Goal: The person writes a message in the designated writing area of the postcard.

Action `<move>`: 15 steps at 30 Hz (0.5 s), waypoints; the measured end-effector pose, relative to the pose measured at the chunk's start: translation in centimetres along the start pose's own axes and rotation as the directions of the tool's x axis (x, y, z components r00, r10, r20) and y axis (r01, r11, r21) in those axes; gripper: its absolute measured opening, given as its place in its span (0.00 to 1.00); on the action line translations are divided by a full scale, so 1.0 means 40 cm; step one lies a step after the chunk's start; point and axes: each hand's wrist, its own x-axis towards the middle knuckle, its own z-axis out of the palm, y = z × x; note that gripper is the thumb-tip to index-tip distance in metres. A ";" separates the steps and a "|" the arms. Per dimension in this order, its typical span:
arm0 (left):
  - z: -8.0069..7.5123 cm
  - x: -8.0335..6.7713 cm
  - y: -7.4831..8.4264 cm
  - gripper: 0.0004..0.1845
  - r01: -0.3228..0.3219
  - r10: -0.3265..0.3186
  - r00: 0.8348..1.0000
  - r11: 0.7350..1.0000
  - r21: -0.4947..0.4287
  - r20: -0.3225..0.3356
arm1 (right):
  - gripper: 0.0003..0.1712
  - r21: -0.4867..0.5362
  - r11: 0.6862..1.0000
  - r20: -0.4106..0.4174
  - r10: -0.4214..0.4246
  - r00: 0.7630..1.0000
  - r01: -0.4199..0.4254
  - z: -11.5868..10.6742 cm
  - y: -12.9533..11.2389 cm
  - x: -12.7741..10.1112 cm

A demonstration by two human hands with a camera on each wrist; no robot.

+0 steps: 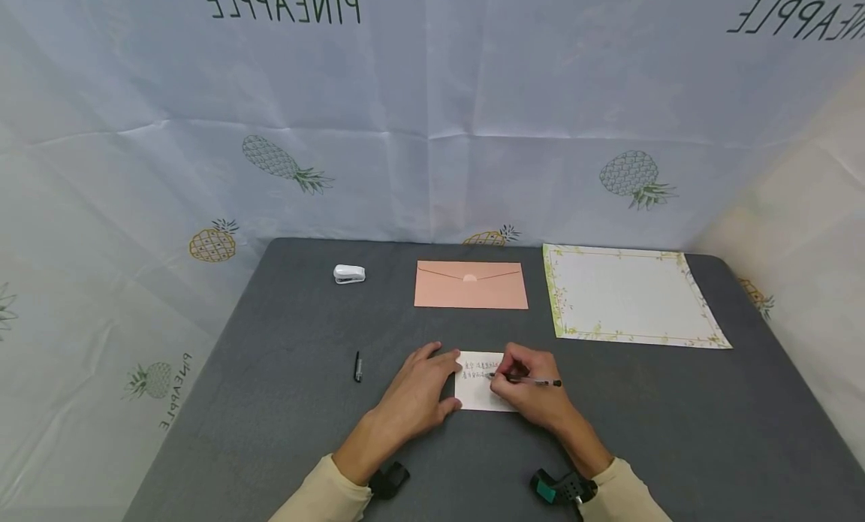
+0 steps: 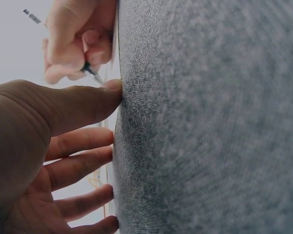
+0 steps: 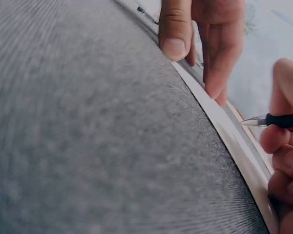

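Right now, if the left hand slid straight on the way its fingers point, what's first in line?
Left hand lies flat, fingers on the left edge of the white card, pointing up-right. Past the card, the pink envelope looks first in line; depth is hard to judge.

on the grey surface (image 1: 284,402) there is one small white card (image 1: 476,394). behind the card lies one pink envelope (image 1: 471,285), and right of the envelope one sheet of bordered letter paper (image 1: 631,297). left of the envelope there is one white stapler (image 1: 349,274). there is one pen (image 1: 534,381), one pen cap (image 1: 358,366), and two hands: one left hand (image 1: 415,398), one right hand (image 1: 534,394).
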 end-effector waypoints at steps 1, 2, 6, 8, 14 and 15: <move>-0.001 0.000 0.000 0.27 -0.001 0.001 1.000 1.000 0.002 0.001 | 0.20 -0.005 1.000 -0.017 -0.001 1.000 0.000 -0.001 0.001 0.000; -0.001 0.000 -0.001 0.27 -0.002 0.002 1.000 1.000 0.002 0.002 | 0.20 -0.005 1.000 -0.029 -0.002 1.000 0.001 -0.002 0.002 -0.001; -0.002 -0.001 -0.002 0.27 -0.005 0.005 1.000 1.000 0.002 0.007 | 0.20 -0.025 1.000 -0.025 0.001 1.000 -0.001 -0.005 0.007 -0.002; 0.000 -0.001 -0.003 0.27 -0.005 0.005 1.000 1.000 0.001 0.007 | 0.20 -0.025 1.000 -0.005 0.006 1.000 -0.006 -0.005 0.008 -0.003; 0.000 0.000 -0.002 0.27 -0.008 0.008 1.000 1.000 -0.002 0.004 | 0.20 -0.017 1.000 0.023 0.020 1.000 -0.020 -0.006 0.005 -0.002; 0.000 0.000 -0.002 0.27 -0.008 0.008 1.000 1.000 -0.001 0.003 | 0.20 -0.015 1.000 0.026 0.020 0.999 -0.020 -0.006 0.006 -0.002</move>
